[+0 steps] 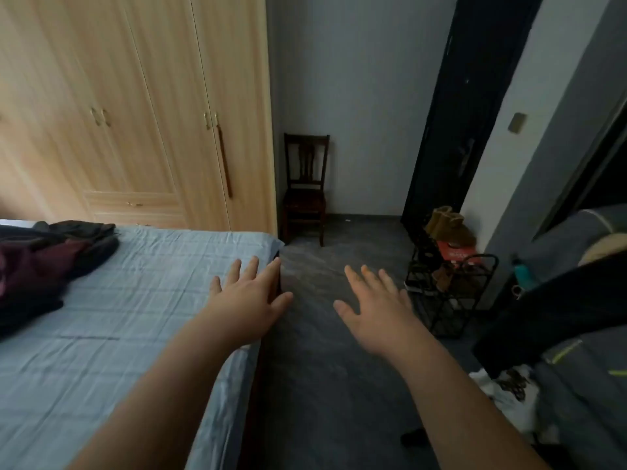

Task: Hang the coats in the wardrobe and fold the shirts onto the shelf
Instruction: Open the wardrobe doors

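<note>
Both hands out in front, palms down, holding nothing: left hand over the bed's right edge near its far right corner, fingers spread and straight; right hand over bare floor, fingers likewise spread. No way to tell whether the left palm touches the sheet or floats just above it.

Heap of dark clothes at the far left of the bed, well apart from either hand; maroon and black cloth tangled together, coats and shirts not tellable apart from here. Wardrobe behind the bed's far edge, all doors closed.

Likely trouble: grabbing the heap as one lump and dragging several pieces off the bed's edge, since the layers overlap. Reaching from this side means leaning far across the mattress, with a loss of balance possible. Doors swinging out over the bed's far edge, probably with little clearance, so cloth lying close could snag.

Open room: a strip of floor between the bed's right edge and the shoe rack, running up to the chair in the corner. Rack, bottle and clutter at right narrow that strip; a careless step there risks a knock.
</note>
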`<state>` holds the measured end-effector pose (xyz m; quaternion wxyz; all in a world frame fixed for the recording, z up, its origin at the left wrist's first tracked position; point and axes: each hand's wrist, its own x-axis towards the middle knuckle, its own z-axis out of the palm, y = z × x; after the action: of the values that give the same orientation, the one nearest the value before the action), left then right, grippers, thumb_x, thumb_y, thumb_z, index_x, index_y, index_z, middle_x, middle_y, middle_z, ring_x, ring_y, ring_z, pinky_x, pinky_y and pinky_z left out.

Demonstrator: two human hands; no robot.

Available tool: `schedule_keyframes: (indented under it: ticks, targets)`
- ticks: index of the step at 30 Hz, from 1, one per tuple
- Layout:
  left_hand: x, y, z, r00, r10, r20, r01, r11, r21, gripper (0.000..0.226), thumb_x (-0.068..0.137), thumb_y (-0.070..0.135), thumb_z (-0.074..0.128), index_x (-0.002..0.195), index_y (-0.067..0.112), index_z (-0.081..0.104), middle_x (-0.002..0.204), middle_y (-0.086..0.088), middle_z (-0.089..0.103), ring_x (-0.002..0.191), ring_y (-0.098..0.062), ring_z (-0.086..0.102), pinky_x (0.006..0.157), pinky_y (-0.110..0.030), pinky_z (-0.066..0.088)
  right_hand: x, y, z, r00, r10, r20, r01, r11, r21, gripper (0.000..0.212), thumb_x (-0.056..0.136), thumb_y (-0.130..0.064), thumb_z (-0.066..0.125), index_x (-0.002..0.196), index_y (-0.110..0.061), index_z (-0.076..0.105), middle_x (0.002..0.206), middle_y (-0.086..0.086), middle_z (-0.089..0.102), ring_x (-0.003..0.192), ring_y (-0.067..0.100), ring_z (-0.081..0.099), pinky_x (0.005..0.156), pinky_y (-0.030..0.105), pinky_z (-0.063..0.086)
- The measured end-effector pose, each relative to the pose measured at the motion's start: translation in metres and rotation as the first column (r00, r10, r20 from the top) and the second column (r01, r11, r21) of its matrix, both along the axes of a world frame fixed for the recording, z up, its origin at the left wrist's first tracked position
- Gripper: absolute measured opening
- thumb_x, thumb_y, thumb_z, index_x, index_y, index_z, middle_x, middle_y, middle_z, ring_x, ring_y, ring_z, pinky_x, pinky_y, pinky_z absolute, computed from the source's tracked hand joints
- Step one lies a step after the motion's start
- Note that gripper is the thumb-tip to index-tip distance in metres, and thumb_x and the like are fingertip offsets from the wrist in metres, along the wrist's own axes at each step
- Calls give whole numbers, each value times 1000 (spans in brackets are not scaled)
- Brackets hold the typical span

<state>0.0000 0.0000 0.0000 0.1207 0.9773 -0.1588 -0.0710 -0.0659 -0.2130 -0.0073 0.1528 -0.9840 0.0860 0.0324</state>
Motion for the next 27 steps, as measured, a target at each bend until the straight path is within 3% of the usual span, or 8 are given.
schedule_keyframes:
  ticks: [11,27]
  targets:
    - [114,-21,-12,1000,8,0,-8,1000,24,71,94,67,27,153,43,-6,165,-1,-6,150,-29,-11,119,-59,2,124,-20,-14,1000,15,-19,-16,999,-47,71,97,-63,30,155,-41,-4,166,-7,-5,152,21,-10,121,56,4]
    - [402,-13,-9,999,33,28,-33,999,10,73,94,68,29,153,42,-3,165,-2,-3,150,-30,-11,119,-60,1,405,-18,-1,1000,-8,-4,8,1000,-10,69,98,-61,29,155,-39,-4,166,-6,-5,152,21,-9,121,57,5]
